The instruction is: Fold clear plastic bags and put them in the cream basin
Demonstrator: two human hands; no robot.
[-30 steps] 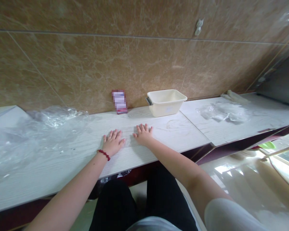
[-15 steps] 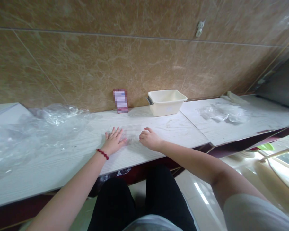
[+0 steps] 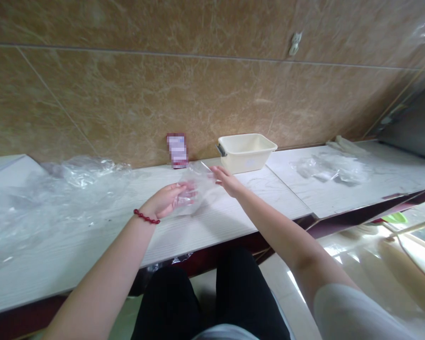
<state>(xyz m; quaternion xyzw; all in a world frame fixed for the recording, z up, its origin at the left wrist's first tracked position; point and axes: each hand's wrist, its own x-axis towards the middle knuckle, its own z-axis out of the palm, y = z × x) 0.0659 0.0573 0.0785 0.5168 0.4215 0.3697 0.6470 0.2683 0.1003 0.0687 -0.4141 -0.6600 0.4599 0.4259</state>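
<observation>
A clear plastic bag (image 3: 201, 189) is held up off the white tabletop (image 3: 212, 231) between my two hands. My left hand (image 3: 170, 198), with a red bead bracelet at the wrist, grips the bag's left side; its fingers show through the film. The fingers of my right hand (image 3: 226, 179) are closed on the bag's upper right edge. Behind my right hand stands a cream plastic tub (image 3: 248, 160) with a grey handle clip. A phone-like red-edged object (image 3: 177, 151), its face blurred out, leans on the wall behind the bag.
A heap of crumpled clear plastic (image 3: 92, 179) spreads over the table's left side. More clear bags (image 3: 333, 167) lie at the right, past a seam in the tabletop. The brown tiled wall (image 3: 145, 104) runs along the back, and a dark grey panel (image 3: 414, 118) stands far right.
Both hands were down on the tabletop, the left spread flat over clear film. Now they have lifted the bag off the table, the right hand moving up and away from me.
</observation>
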